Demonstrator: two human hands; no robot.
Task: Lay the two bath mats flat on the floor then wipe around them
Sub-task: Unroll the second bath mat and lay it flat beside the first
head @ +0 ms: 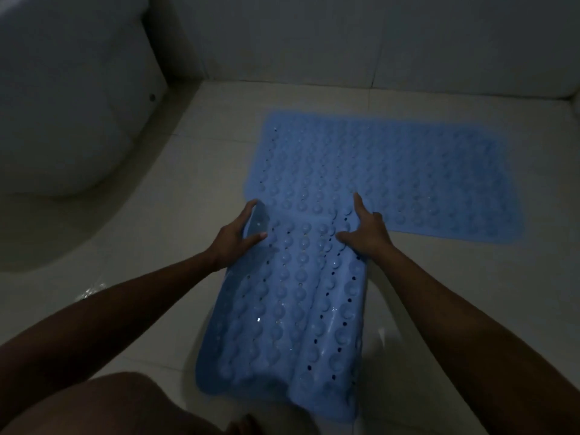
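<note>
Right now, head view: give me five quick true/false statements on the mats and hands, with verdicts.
1. One blue bath mat lies flat on the tiled floor near the wall. True.
2. The second mat also lies fully flat. False: it is rippled, and its left edge is curled up.
3. The left hand grips the second mat's curled left edge. True.
4. The right hand hangs clear of both mats. False: it rests on the second mat's far right part, fingers spread.
5. The far end of the second mat overlaps the near edge of the flat mat. True.
</note>
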